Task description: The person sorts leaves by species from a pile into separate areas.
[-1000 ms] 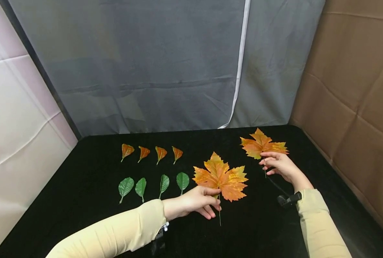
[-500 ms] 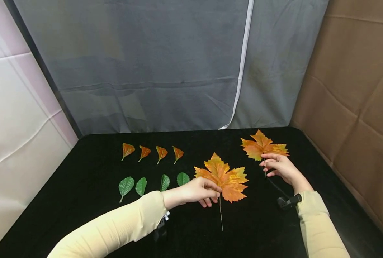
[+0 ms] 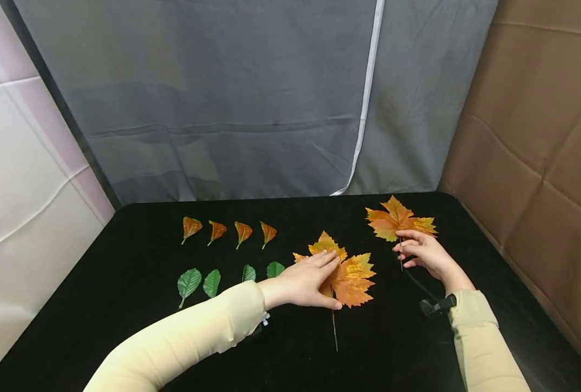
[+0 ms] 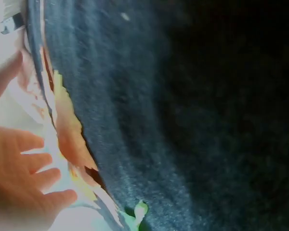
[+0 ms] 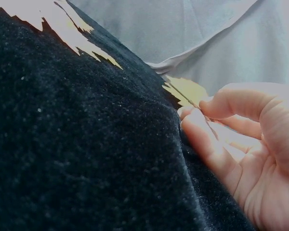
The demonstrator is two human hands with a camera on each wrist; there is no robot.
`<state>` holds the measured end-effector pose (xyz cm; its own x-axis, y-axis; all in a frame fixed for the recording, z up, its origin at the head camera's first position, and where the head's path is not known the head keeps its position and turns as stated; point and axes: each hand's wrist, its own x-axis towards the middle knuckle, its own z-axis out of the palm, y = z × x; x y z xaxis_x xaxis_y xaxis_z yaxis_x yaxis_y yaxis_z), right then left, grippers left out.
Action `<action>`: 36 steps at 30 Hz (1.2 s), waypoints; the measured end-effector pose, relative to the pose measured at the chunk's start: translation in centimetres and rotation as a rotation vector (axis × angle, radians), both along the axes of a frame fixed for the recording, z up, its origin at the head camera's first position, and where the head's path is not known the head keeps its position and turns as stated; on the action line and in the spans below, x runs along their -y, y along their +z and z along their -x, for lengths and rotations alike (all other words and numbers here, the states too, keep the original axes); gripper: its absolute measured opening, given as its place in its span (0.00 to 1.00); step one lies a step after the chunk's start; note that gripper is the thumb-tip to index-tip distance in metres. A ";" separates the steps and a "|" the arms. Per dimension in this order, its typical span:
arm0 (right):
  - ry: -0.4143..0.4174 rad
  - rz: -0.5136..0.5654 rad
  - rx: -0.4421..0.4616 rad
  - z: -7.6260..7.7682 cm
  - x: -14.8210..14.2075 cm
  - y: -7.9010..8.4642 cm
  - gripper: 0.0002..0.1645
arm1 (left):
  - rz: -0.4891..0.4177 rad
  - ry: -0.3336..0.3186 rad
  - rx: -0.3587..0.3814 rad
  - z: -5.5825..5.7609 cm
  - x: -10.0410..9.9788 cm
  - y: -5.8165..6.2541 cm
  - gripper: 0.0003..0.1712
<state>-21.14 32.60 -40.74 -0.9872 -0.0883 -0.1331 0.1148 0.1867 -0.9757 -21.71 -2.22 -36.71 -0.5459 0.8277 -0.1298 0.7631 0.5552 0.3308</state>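
Spread flat over the left part of an orange-yellow maple leaf is my left hand, its fingers straight and its thumb across the base of the leaf. The thin stem points toward me on the black cloth. In the left wrist view, the fingers extend beside that leaf. My right hand pinches the stem of a second maple leaf at the back right. The right wrist view shows thumb and forefinger on this stem, with the leaf just beyond.
Several small orange-brown leaves lie in a row at the back left of the black table. Nearer me runs a row of green leaves, partly covered by my left forearm. A grey curtain closes the back, a brown cloth the right side.
My left hand has let go of the near maple leaf's stem, risen over the leaf and flattened onto it. The right hand has stayed in place with its stem.
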 end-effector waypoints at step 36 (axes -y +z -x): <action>0.084 -0.029 0.047 -1.4 0.6 4.9 0.44 | 0.348 0.034 0.025 1.4 -1.4 -2.7 0.61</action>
